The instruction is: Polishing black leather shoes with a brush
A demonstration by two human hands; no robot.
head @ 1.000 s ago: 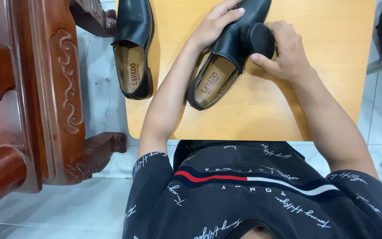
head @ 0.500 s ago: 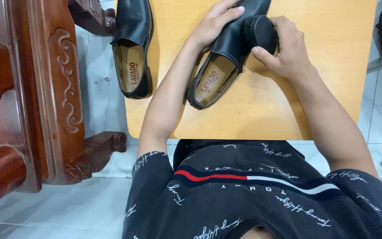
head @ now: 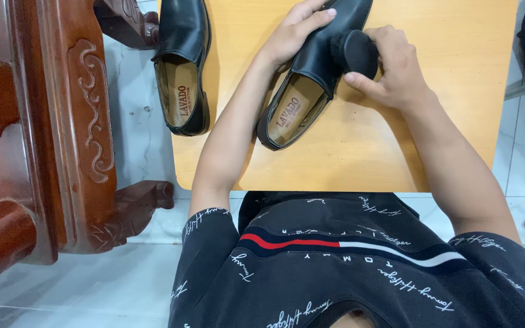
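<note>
Nearest, a black shirt (head: 347, 267) fills the bottom of the view, above pale floor tiles (head: 80, 291). Beyond it a wooden board (head: 360, 158) carries two black shoes. The right hand (head: 396, 70) grips a dark round brush (head: 360, 53) pressed to the side of one shoe (head: 311, 73); this looks like the polishing step. The left hand (head: 293, 33) lies open on that shoe's upper, steadying it. The other shoe (head: 183, 61) rests apart, beside a carved wooden chair (head: 62, 121). Further strokes would need steady pressure.
</note>
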